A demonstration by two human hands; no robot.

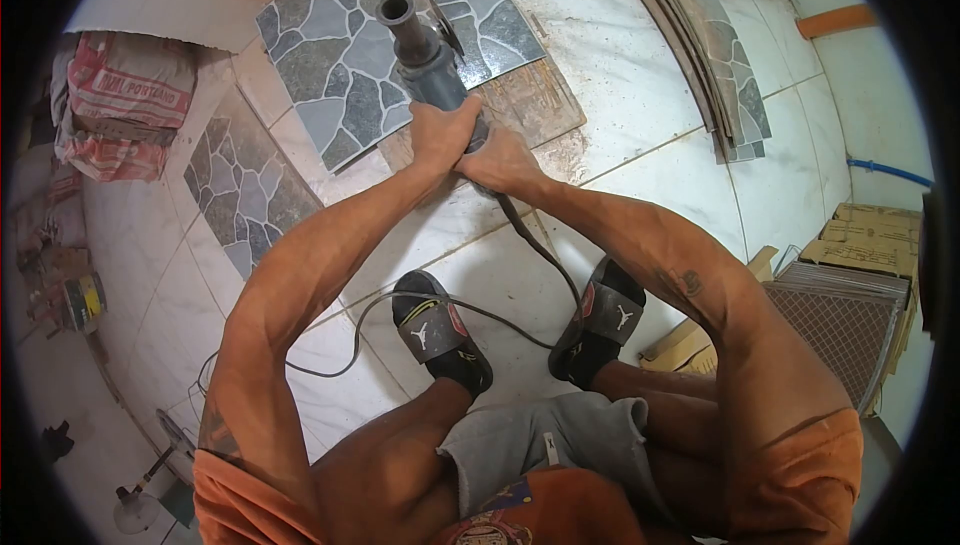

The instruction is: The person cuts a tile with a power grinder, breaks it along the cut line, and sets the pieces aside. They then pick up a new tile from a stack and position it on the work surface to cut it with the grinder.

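- The left hand [440,133] is clamped round the body of the angle grinder [428,57].
- The right hand [503,160] grips the grinder's rear end, touching the left hand.
- The grinder is held over a stone-pattern tile [340,65] lying on the floor [620,65].
- Its cord [535,240] trails back between two black sandals [440,330].

Grey angle grinder [432,70] — handle [400,17] pointing away, disc [447,33] seemingly touching the stone-pattern tile [335,65].
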